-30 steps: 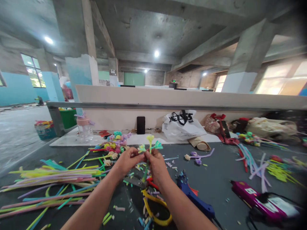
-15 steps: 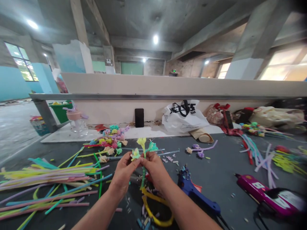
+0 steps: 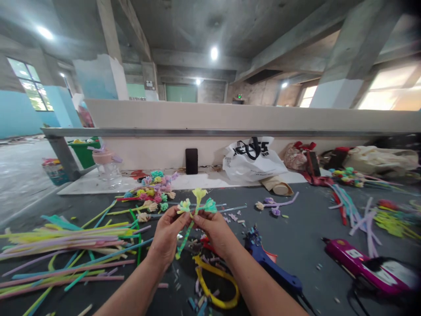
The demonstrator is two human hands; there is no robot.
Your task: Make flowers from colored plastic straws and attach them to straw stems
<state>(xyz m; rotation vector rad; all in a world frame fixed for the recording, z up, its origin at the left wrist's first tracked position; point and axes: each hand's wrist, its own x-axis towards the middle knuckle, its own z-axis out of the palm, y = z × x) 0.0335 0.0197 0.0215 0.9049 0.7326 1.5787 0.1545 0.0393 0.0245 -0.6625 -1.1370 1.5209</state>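
Both hands pinch a pipe-cleaner flower stem [image 3: 186, 240] where its branches meet, in front of me over the dark table. My left hand [image 3: 169, 232] closes on the left side, beside a pale yellow-green bloom [image 3: 184, 206]. My right hand [image 3: 212, 228] grips the right side, below a teal bloom [image 3: 209, 205]. Between them a yellow bloom [image 3: 199, 194] stands upright. The green striped stem hangs down and tilts to the left below the fingers. Fingertips hide the joint itself. Beneath the hands lies a yellow-handled tool [image 3: 226, 303] among small cut pieces.
Loose pipe cleaners [image 3: 72, 243] spread at left, with a pile of finished blooms [image 3: 154, 191] behind. A blue glue gun [image 3: 272, 267] and a magenta tool [image 3: 362, 263] lie at right. A phone [image 3: 191, 161], a white bag [image 3: 251, 162] and a clear cup [image 3: 107, 169] stand at the back.
The stem's lower end has swung to the left. The side blooms now spread further apart, with the left one tilted outward. Both hands stay in about the same place.
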